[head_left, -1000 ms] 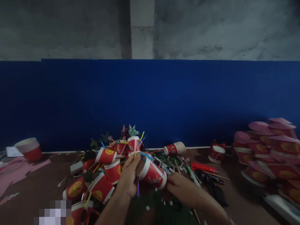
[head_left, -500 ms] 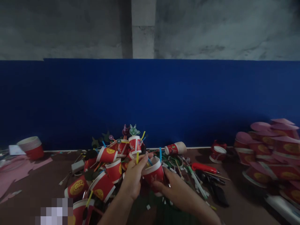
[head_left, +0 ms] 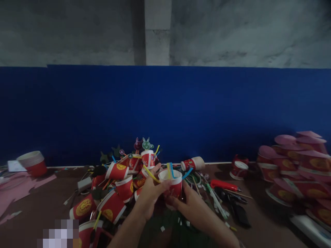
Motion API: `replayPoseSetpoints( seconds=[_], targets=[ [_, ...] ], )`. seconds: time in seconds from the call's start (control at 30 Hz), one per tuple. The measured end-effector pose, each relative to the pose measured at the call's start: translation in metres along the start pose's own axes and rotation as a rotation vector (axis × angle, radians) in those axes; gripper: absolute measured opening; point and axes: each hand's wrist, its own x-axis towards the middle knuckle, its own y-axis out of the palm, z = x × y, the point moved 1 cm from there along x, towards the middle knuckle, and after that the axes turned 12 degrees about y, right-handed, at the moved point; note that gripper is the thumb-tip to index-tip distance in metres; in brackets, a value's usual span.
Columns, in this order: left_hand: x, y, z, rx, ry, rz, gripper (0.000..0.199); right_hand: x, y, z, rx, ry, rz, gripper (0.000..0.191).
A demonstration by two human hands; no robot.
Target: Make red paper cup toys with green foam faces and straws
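Observation:
Between my two hands stands a red paper cup [head_left: 176,187] with a white rim, upright in front of me. Yellow and blue strips rise inside it, and one of each bends outward past the rim, yellow to the left and blue to the right. My left hand [head_left: 152,191] presses its thumb on the cup's near left side, fingers reaching behind it. My right hand [head_left: 190,203] wraps round the lower right side, thumb across the front. Just left lies a heap of similar red cups [head_left: 112,206], some with gold emblems.
Beyond the heap, a cup [head_left: 148,158] carries a green rabbit cutout. A stack of cups [head_left: 193,163] lies behind my hands. To the right are a red-handled tool [head_left: 224,185] and cups with pink paper tops [head_left: 284,162]. Stacked cups [head_left: 33,163] and pink paper [head_left: 23,191] are far left.
My left hand has shifted from the strips at the rim to the cup's left side. The yellow and blue strips now bend outward over the rim.

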Motion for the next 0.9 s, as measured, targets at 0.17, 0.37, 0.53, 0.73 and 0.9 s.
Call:
replayPoseSetpoints(
  seconds=[0.17,0.37,0.53,0.73,0.9],
  targets=[
    [0.0,0.001,0.003,0.15,-0.022,0.011,0.102,0.003,-0.002,-0.008,0.013,-0.004,0.027,0.045],
    [0.004,-0.005,0.002,0.24,-0.078,-0.02,0.095,0.002,-0.012,-0.004,0.189,-0.07,0.005,0.069],
    [-0.002,0.0,0.005,0.258,-0.14,0.124,0.094,-0.003,-0.016,0.0,0.0,-0.038,0.055,0.077],
    [-0.003,0.003,0.006,0.201,-0.134,0.049,0.091,0.006,-0.019,-0.008,0.101,-0.026,0.041,0.08],
    [0.003,-0.004,0.005,0.163,-0.126,-0.02,0.072,0.017,-0.017,-0.018,0.158,0.032,-0.027,0.083]
  ],
)
